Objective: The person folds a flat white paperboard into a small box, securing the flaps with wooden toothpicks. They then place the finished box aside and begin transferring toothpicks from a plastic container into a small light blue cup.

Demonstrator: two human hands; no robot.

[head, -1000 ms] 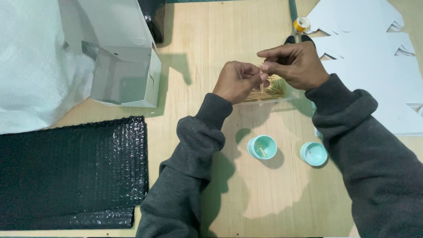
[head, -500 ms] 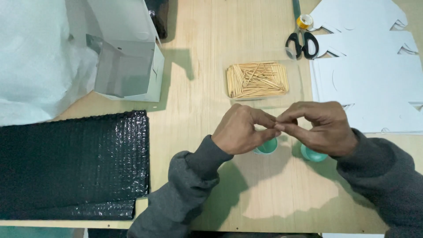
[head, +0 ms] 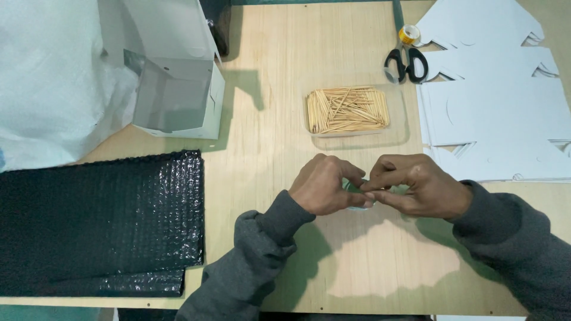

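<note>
Small teal container [head: 355,189], at the frame's centre, is mostly hidden between the hands, so its orientation cannot be told. The left hand [head: 324,185] and right hand [head: 416,187] meet over it, fingertips pinched together. Only green slivers show. The tray of toothpicks [head: 348,110] lies above.

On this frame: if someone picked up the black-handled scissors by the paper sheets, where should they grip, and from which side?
Probably by the black handle loops, from above. The scissors lie flat on the wooden table with the loops toward the person and open to reach. The blade end points away, beside a small yellow roll.
</note>
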